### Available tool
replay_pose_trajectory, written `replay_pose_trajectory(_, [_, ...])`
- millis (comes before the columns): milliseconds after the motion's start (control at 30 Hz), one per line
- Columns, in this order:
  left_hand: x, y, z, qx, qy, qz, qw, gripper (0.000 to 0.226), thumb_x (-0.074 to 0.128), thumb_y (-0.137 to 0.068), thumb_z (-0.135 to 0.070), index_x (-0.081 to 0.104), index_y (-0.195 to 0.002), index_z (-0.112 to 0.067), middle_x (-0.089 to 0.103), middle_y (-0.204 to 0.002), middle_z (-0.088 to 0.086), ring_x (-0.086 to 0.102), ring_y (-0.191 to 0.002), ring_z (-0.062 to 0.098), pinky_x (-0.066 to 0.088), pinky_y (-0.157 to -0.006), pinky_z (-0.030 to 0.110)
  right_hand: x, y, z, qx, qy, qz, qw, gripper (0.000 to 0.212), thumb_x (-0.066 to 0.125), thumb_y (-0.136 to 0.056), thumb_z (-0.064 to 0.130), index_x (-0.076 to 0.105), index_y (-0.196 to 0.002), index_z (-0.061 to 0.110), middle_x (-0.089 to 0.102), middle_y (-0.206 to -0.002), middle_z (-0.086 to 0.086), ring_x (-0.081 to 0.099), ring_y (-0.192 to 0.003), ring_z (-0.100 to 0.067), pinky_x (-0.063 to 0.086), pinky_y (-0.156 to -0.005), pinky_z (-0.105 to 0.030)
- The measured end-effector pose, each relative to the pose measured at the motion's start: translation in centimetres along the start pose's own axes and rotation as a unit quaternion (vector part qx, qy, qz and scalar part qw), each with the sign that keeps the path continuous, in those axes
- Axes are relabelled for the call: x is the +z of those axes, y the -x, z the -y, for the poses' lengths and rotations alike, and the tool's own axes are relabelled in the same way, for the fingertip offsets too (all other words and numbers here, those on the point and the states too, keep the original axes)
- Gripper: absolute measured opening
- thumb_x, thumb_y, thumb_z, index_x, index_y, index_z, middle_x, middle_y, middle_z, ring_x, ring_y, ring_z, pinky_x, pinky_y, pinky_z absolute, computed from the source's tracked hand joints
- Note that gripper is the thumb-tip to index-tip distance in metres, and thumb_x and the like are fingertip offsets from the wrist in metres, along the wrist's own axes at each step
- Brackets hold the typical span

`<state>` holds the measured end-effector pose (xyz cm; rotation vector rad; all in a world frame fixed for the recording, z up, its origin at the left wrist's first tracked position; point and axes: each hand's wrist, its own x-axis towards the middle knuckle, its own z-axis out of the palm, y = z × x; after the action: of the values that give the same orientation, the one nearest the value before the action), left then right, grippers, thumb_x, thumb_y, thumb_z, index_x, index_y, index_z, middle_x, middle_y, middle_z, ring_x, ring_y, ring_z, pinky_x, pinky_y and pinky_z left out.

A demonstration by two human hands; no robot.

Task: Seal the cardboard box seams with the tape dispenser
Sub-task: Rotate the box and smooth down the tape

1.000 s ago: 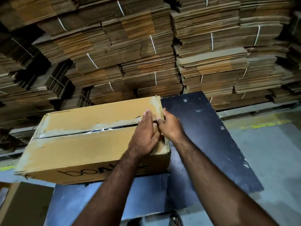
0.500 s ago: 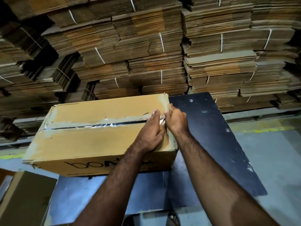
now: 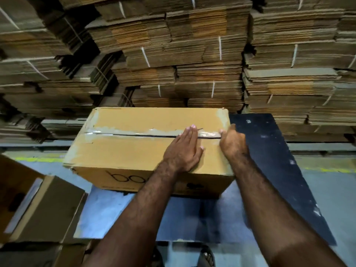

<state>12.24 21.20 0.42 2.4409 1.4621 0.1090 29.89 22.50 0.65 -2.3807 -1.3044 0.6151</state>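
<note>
A brown cardboard box (image 3: pixel 127 149) lies on a dark table (image 3: pixel 269 151), its two top flaps meeting in a dark centre seam (image 3: pixel 134 135) lined with torn remains of old tape. My left hand (image 3: pixel 185 149) lies flat on the near flap, fingers reaching over the seam. At the box's right end my right hand (image 3: pixel 232 141) pinches a strip of clear tape (image 3: pixel 209 134) that lies along the seam between both hands. No tape dispenser shows in the view.
Bundled stacks of flat cardboard (image 3: pixel 192 64) fill the whole background behind the table. Another open carton (image 3: pixel 38 207) stands at the lower left beside the table. Grey floor with a yellow line (image 3: pixel 327 170) runs to the right. A sandalled foot (image 3: pixel 206 255) shows below.
My left hand has slid left along the seam away from my right hand, laying bare a short strip of clear tape between them. The view has shifted so the box sits more central.
</note>
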Motion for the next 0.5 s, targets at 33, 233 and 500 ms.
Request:
replay_pose_trajectory(33, [-0.5,0.6,1.5,-0.020,0.002,-0.005,1.000,0.071,0.022,-0.105,-0.047,-0.006,-0.158,-0.009,-0.006,-0.168,0.006,-0.003,-0.154,0.017,0.003,-0.125,0.034,0.1,0.0,-0.1,-0.001,-0.005,0.002,1.000,0.052,0.036,-0.102,0.046,0.033,-0.142,0.014,0.057,-0.113,-0.018,0.059,-0.098,-0.035,0.046,-0.067,-0.040])
replay_pose_trajectory(233, [-3.7,4.8,13.2,-0.139,-0.005,-0.017,0.990,0.074,0.019,-0.104,-0.052,-0.009,-0.157,-0.007,-0.009,-0.167,0.009,-0.005,-0.154,0.019,0.007,-0.126,0.038,0.3,-0.2,-0.5,-0.031,0.047,-0.023,0.998,0.047,0.028,-0.102,0.050,0.043,-0.125,0.012,0.057,-0.104,-0.021,0.052,-0.085,-0.033,0.046,-0.069,-0.043])
replay_pose_trajectory(500, [-6.7,7.6,23.2,-0.303,-0.043,-0.077,0.949,0.075,0.015,-0.103,-0.052,-0.001,-0.157,-0.002,0.002,-0.167,0.012,0.002,-0.155,0.022,0.004,-0.125,0.042,0.1,0.4,0.3,-0.009,0.097,-0.026,0.995,0.043,0.029,-0.102,0.050,0.042,-0.125,0.017,0.051,-0.098,-0.019,0.049,-0.086,-0.036,0.045,-0.071,-0.046])
